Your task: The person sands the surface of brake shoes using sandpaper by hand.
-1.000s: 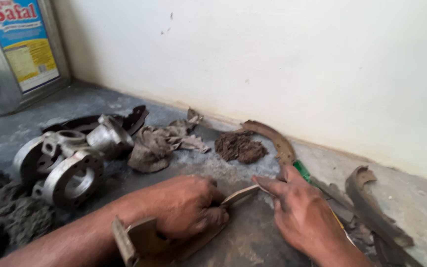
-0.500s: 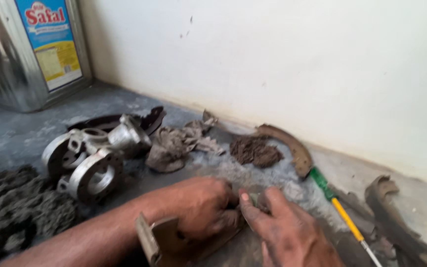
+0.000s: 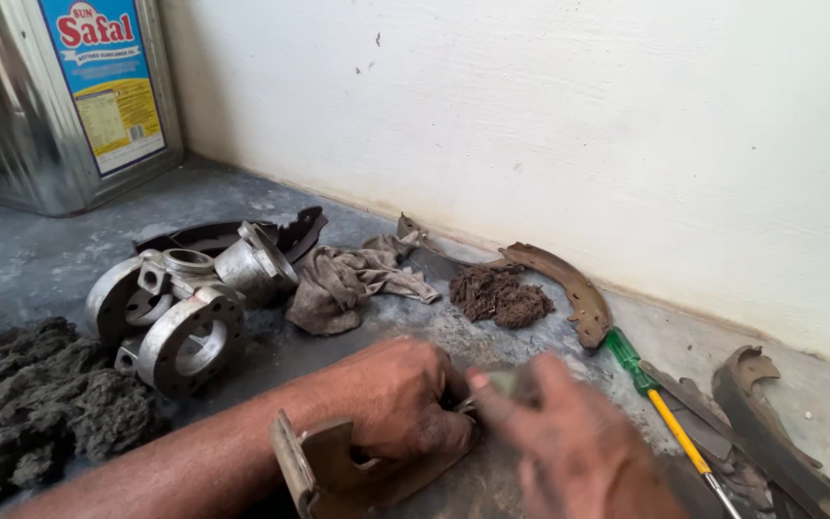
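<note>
Brake shoe (image 3: 338, 471) pinned flat on grey floor (image 3: 40, 259), near bottom edge of view, under left hand (image 3: 401, 399). Left hand clenched, fingers curled down over shoe's web, pressing. Right hand (image 3: 569, 447) blurred, fingers drawn together on a small greyish piece at shoe's end; what it pinches cannot be told.

Risks, judged from present lie:
- Shoe edge thin and rusty; slip of pressing hand likely to cut knuckles.
- Right hand close against left; sudden give could drive one into other.
- Screwdriver (image 3: 670, 423), green and yellow, just beside right hand; easily knocked or rolled.
- Loose brown fluff (image 3: 500, 296), rag (image 3: 348, 284), second curved shoe (image 3: 569, 288) near wall.
- Metal hub parts (image 3: 184, 308) and dark waste heap (image 3: 31, 404) to left, well apart.
</note>
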